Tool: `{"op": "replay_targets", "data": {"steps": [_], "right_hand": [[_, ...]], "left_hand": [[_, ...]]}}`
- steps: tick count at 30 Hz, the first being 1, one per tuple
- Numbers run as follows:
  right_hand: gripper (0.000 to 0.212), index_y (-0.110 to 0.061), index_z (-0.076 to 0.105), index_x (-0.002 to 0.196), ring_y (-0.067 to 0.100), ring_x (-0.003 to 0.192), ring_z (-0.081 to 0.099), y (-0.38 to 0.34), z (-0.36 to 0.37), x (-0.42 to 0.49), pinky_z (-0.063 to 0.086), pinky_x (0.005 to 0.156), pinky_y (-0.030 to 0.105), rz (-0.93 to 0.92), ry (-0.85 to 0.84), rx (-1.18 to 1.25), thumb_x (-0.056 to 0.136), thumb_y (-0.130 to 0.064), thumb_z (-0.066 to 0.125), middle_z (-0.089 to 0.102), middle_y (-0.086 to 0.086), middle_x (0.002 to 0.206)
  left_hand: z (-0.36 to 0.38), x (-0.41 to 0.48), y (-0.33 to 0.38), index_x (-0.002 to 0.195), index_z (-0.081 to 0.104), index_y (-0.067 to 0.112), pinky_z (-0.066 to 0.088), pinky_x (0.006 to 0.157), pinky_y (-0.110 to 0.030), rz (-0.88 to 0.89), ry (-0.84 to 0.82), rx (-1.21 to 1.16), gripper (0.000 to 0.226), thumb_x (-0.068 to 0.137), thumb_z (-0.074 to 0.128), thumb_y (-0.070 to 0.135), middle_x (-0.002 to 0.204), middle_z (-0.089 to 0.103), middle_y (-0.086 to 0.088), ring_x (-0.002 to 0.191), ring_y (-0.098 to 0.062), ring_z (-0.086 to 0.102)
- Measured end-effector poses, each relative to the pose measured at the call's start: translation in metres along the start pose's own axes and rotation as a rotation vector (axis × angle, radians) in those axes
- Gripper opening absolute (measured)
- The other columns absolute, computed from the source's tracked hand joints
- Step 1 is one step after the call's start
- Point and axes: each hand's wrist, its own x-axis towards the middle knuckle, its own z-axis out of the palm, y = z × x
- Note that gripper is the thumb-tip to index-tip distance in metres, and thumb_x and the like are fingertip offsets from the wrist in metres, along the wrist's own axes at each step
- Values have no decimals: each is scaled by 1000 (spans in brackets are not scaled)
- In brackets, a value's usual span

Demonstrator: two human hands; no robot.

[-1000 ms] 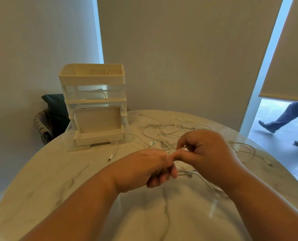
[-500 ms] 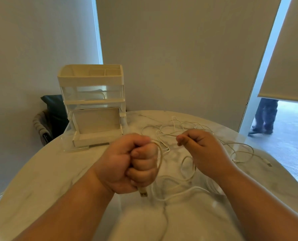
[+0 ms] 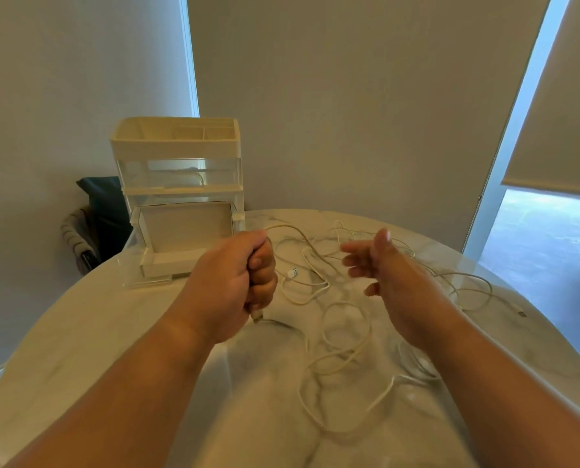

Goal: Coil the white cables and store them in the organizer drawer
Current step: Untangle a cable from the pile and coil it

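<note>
White cables (image 3: 381,395) sprawl tangled over the bench (image 3: 79,332): light, limp and probably springy, best taken near a plug end. Left hand (image 3: 238,285) grips one end in curled fingers; right hand (image 3: 390,275) hovers, fingers spread. Organizer drawer (image 3: 184,231) stands open behind.

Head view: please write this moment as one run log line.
left hand: grips cable | right hand: open, empty | cables: loose on table | drawer: open

Left hand (image 3: 238,285) fisted round white cable (image 3: 287,227): gripped stretch hidden, only plug tip (image 3: 257,319) pokes out below. Right hand (image 3: 393,275) fingers motion-blurred. Open organizer drawer (image 3: 167,263) front corner hidden behind fist. Connector types too small to tell.
</note>
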Motion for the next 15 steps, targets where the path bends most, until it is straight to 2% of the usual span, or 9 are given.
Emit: {"op": "replay_targets", "data": {"steps": [1, 3, 4, 5, 7, 9, 10, 12, 15], "right_hand": [[71, -38, 74, 99, 10, 91, 62, 1, -5, 3, 42, 76, 31, -5, 106, 10, 72, -92, 36, 71, -9, 98], [46, -31, 72, 91, 14, 82, 59, -3, -19, 3, 41, 73, 35, -12, 263, -67, 85, -69, 48, 67, -6, 87], [36, -26, 72, 86, 17, 76, 57, -6, -27, 1, 42, 69, 36, 24, 234, -93, 87, -59, 56, 65, -4, 80], [36, -23, 72, 82, 19, 71, 55, -8, -33, -1, 41, 64, 35, 81, 134, -98, 82, -57, 64, 63, -3, 73], [49, -21, 74, 81, 17, 65, 57, -12, -34, -10, 43, 60, 32, 224, -162, -244, 69, -68, 69, 67, -2, 70], [52, -23, 75, 84, 9, 65, 61, -10, -18, -17, 48, 64, 27, 263, -365, -484, 67, -72, 72, 73, -2, 77], [45, -20, 75, 83, 7, 64, 60, -8, -7, -19, 48, 66, 26, 239, -379, -524, 73, -64, 74, 74, -1, 77], [26, -12, 74, 81, 6, 61, 56, -3, 10, -19, 47, 64, 23, 212, -304, -486, 85, -37, 74, 72, 3, 74], [16, -3, 65, 80, 14, 63, 56, 1, 16, -15, 47, 62, 31, 233, -136, -366, 91, -14, 65, 71, 16, 80]], "left_hand": [[0, 0, 1, 52, 31, 20, 18, 43, -26, -1, 8, -1, 49, 101, 28, 21, 51, 19, 1, 43, -14, 17], [-2, 0, 2, 52, 30, 20, 17, 42, -26, 8, 21, -18, 48, 101, 28, 21, 51, 18, 2, 43, -14, 17], [-2, -1, 3, 52, 30, 20, 17, 43, -26, 21, 31, -28, 48, 101, 29, 21, 51, 18, 2, 43, -14, 16], [-3, -1, 4, 53, 30, 20, 17, 43, -27, 38, 40, -38, 49, 101, 29, 22, 51, 18, 1, 44, -14, 16], [-4, -1, 7, 53, 30, 20, 17, 43, -28, 78, 58, -76, 50, 103, 28, 24, 50, 18, 1, 44, -15, 16], [-5, -1, 10, 53, 31, 20, 19, 42, -27, 116, 79, -112, 51, 104, 26, 25, 50, 19, 2, 43, -14, 17], [-6, -1, 11, 53, 31, 20, 20, 41, -26, 129, 87, -121, 52, 104, 26, 25, 49, 19, 2, 43, -14, 17], [-7, -2, 13, 52, 31, 21, 19, 43, -28, 154, 104, -127, 52, 104, 26, 24, 49, 18, 2, 44, -15, 17], [-12, -2, 17, 52, 31, 22, 16, 47, -32, 188, 129, -145, 52, 103, 26, 23, 50, 18, 3, 44, -15, 15]]}}
